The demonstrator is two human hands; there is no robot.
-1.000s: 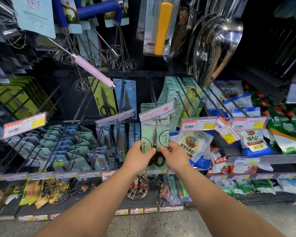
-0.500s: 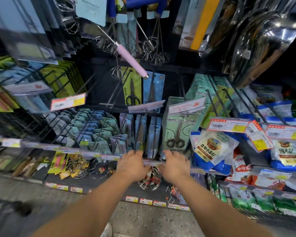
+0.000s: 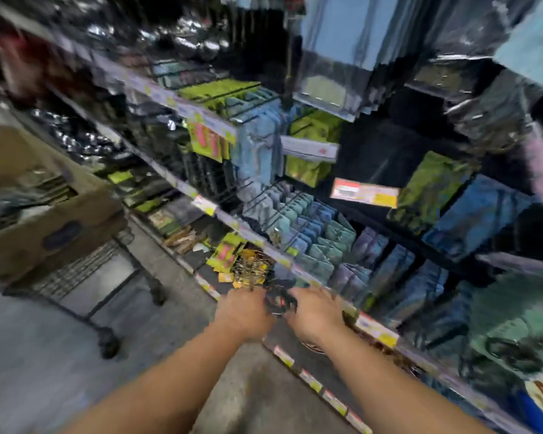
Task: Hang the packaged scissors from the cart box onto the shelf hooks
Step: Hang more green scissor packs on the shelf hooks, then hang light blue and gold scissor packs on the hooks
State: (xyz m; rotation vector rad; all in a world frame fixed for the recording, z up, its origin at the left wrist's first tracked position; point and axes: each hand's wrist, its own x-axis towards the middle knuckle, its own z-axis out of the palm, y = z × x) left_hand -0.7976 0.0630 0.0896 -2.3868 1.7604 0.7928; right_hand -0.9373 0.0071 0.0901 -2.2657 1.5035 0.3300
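- The picture is heavily smeared by motion, so fine detail is lost; both bare forearms reach forward side by side toward the lower front edge of the shelf (image 3: 257, 236).
- The left hand (image 3: 243, 311) and the right hand (image 3: 315, 311) sit near each other with a small gap between them; both are seen from the back, knuckles up.
- The left hand's fingers seem curled downward and the right hand's fingers seem more spread, yet whether either one is clenched, relaxed or grasping anything I cannot tell; the blur hides the fingertips.
- Between the two hands lies a dark blurred shape (image 3: 279, 300); what it is cannot be made out.
- The packaged scissors (image 3: 318, 242) hang in dense rows on the hooks (image 3: 265, 195) just above and beyond the hands; teal and blue cards fill the middle tier, with darker blue packs (image 3: 398, 277) further right.
- Green and blue packs (image 3: 433, 186) hang on the tier above; yellow-green cards (image 3: 213, 92) sit higher on the left.
- The cardboard cart box (image 3: 54, 220) stands at the left edge, well apart from both hands, its top open with dark blurred contents inside.
- It rests on a wire-mesh cart (image 3: 85, 270) with black wheels on the grey floor (image 3: 44, 355).
- Price tags (image 3: 364, 192) in red and yellow run along the shelf rails.
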